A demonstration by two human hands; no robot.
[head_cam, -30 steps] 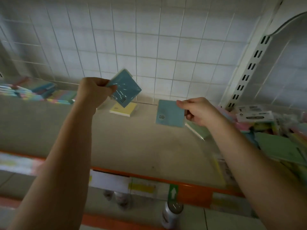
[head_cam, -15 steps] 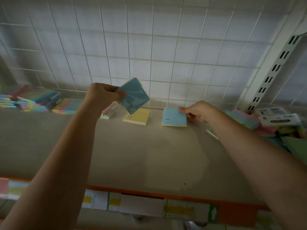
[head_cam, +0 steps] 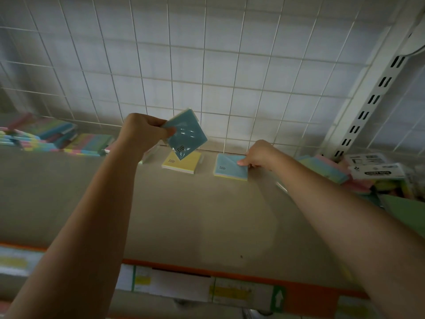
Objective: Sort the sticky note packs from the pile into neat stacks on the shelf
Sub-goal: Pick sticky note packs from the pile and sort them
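My left hand [head_cam: 145, 132] pinches a blue sticky note pack [head_cam: 186, 134] in clear wrap, held tilted in the air above the shelf [head_cam: 195, 215]. Below it a yellow pack [head_cam: 182, 162] lies flat near the back grid. To its right a second blue pack [head_cam: 231, 167] lies flat on the shelf, and my right hand [head_cam: 259, 155] holds its right edge with thumb and fingers. The unsorted pile [head_cam: 358, 178] of mixed packs lies at the right end of the shelf.
Rows of multicoloured packs [head_cam: 50, 139] are stacked at the back left. A white wire grid [head_cam: 207, 77] closes the back. A slotted white upright [head_cam: 372, 97] stands at the right. An orange rail with price labels [head_cam: 230, 286] runs along the shelf's front edge.
My right hand has carried the second blue pack from mid-air down onto the shelf beside the yellow pack. My left hand keeps its blue pack raised.
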